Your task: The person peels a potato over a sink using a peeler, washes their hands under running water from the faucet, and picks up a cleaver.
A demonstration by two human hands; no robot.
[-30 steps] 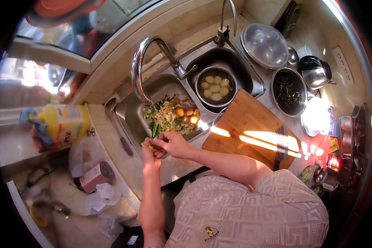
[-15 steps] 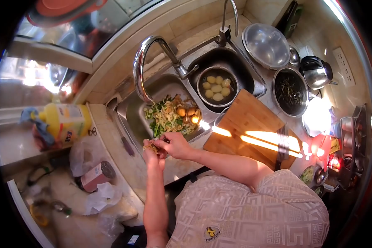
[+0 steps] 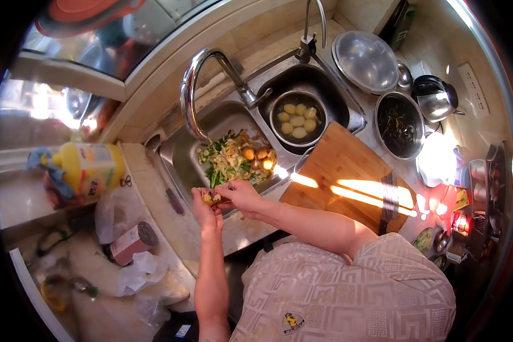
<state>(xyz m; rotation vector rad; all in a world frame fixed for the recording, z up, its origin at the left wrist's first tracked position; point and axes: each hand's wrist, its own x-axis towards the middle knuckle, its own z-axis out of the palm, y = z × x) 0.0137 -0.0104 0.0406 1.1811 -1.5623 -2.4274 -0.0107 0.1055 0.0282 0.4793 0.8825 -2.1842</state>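
My left hand [image 3: 204, 214] is closed around a small, partly peeled potato [image 3: 210, 198] above the front rim of the left sink basin [image 3: 179, 157]. My right hand [image 3: 244, 199] meets it from the right, fingers pinched against the potato; whatever they grip is too small and hidden to name. Just beyond both hands, a heap of green and pale vegetable scraps [image 3: 227, 162] lies in the basin, with a few brown potatoes [image 3: 248, 153] at its right side. In the right basin, a metal pot [image 3: 275, 126] holds several peeled yellow potatoes [image 3: 297, 121] in water.
A wooden cutting board [image 3: 325, 165] with a knife [image 3: 389, 196] on it lies right of the hands. A chrome faucet [image 3: 187, 94] arches over the left basin. Behind the board stand a bowl of dark greens [image 3: 400, 125] and a kettle [image 3: 437, 102]. A yellow jug [image 3: 94, 165] is at left.
Both hands have shifted slightly upward toward the basin. The left hand has turned, so the potato's yellow flesh now shows between the fingers.
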